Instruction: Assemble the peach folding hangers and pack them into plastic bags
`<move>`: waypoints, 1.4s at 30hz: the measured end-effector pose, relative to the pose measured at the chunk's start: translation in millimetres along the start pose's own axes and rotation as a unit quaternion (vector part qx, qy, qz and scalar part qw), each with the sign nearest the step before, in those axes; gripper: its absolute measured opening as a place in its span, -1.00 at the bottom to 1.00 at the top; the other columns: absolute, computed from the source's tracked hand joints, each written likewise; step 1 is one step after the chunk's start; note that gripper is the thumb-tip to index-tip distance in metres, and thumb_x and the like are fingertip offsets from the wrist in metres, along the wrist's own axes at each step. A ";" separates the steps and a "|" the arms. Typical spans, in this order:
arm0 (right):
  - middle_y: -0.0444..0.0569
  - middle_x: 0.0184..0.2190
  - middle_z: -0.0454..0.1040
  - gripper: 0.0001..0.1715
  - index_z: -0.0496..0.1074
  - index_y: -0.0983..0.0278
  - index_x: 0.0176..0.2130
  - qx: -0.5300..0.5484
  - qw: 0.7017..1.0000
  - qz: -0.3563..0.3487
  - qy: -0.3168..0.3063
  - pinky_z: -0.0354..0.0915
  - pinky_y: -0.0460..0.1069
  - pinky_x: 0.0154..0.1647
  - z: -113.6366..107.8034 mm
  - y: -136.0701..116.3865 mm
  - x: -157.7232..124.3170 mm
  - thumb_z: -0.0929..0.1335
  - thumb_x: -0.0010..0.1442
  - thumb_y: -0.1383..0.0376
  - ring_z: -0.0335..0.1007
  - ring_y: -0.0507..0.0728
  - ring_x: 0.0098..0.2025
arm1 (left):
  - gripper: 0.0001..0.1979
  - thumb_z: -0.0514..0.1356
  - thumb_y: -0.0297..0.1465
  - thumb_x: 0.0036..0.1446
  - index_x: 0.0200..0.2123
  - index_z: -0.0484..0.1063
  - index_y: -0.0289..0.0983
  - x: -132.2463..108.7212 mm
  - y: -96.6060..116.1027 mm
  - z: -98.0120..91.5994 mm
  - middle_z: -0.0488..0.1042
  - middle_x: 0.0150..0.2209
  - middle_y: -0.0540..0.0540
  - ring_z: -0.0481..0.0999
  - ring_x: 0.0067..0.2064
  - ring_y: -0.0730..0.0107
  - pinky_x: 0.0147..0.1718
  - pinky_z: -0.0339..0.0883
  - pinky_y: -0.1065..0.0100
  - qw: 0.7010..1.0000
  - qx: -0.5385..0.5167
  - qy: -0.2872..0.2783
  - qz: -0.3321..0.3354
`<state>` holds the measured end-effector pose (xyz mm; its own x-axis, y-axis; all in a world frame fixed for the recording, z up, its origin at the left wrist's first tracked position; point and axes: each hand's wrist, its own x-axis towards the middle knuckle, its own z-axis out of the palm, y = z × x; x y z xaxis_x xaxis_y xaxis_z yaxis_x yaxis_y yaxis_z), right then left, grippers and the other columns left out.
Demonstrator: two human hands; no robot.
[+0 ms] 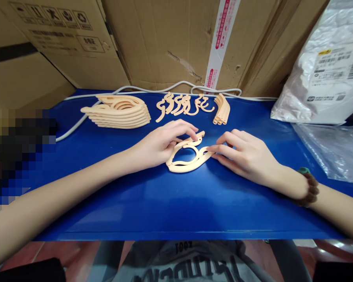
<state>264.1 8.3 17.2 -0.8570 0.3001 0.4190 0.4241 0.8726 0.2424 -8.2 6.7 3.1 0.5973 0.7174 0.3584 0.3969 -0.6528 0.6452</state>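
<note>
A cream plastic folding clothes hanger (pixel 186 168) lies on the blue table in front of me, its curved parts forming a loop with an opening. My left hand (pixel 161 143) grips its upper left part, thumb and fingers bent around it. At the right end, my right hand (pixel 244 156) pinches the tip of the lower curved arm between thumb and fingers. Behind them sits a neat stack of similar cream hangers (pixel 120 113). Several loose S-shaped hooks (pixel 181 105) lie in a row beside that stack. Farther right is a small pile of curved cream pieces (pixel 222 109).
Cardboard boxes (pixel 164 43) stand along the back of the blue table (pixel 164 207). A white cable (pixel 153 89) runs in front of them and bends down at left. A white plastic parcel bag (pixel 317 78) leans at right, with clear plastic film (pixel 332 145) below it.
</note>
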 end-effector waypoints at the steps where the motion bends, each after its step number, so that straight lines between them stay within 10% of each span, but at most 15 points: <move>1: 0.01 -0.33 0.48 -0.77 0.53 0.32 -0.14 -0.002 1.000 -0.006 -0.004 0.18 0.01 -0.31 -0.3 0.0 -0.3 0.30 0.39 0.28 0.25 0.12 -0.33 | -0.77 0.05 -0.43 0.35 -0.03 0.46 -0.22 0.1 -0.3 -1.2 0.42 0.14 -0.18 0.43 0.18 0.26 -0.06 0.50 0.31 1.000 0.018 -0.005 0.010; 11: 0.19 0.19 0.44 -0.28 0.33 0.33 0.23 0.167 0.981 0.016 -0.093 0.23 0.17 0.12 1.8 4.9 -1.9 0.31 0.32 -0.10 0.37 0.29 0.15 | -0.44 0.19 -0.45 0.16 0.24 0.22 -0.21 -7.2 9.3 1.6 0.19 0.36 -0.26 0.03 0.43 0.00 0.36 0.02 -0.13 0.992 0.083 -0.092 0.037; 16: 0.22 0.18 0.42 -0.06 0.27 0.30 0.28 0.158 0.982 0.045 -0.094 0.25 0.22 0.09 2.1 3.1 -1.0 0.33 0.19 -0.26 0.38 0.34 0.12 | -0.24 0.28 -0.25 0.16 0.36 0.06 -0.25 -7.2 14.4 4.0 0.31 0.28 -0.29 0.31 0.26 -0.01 0.23 0.20 -0.01 0.989 0.124 -0.082 0.009; 32: 0.21 0.26 0.36 -0.45 0.23 0.25 0.28 0.169 0.982 0.042 -0.070 0.27 0.22 0.16 0.3 7.7 -2.4 0.30 0.38 0.15 0.32 0.29 0.25 | -0.21 0.25 -0.02 0.19 0.35 0.12 -0.28 -6.6 12.4 -4.9 0.42 0.14 -0.29 0.44 0.12 0.00 0.10 0.33 0.11 0.975 0.202 -0.092 -0.004; 42: 0.14 0.13 0.46 -0.56 0.28 0.21 0.21 0.147 0.985 0.088 -0.033 0.31 0.21 0.10 -1.3 11.3 -1.4 0.31 0.38 0.21 0.37 0.30 0.16 | -0.06 0.22 -0.04 0.12 0.41 0.02 -0.45 -0.8 19.6 -97.1 0.29 0.20 -0.26 0.33 0.20 -0.09 0.25 0.17 0.02 0.939 0.339 0.017 -0.061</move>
<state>270.5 17.3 20.5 -0.7994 0.4726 0.3710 0.4731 0.8757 -0.0962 -68.6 16.9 81.0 0.4996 0.7972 0.3389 0.8203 -0.5611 0.1105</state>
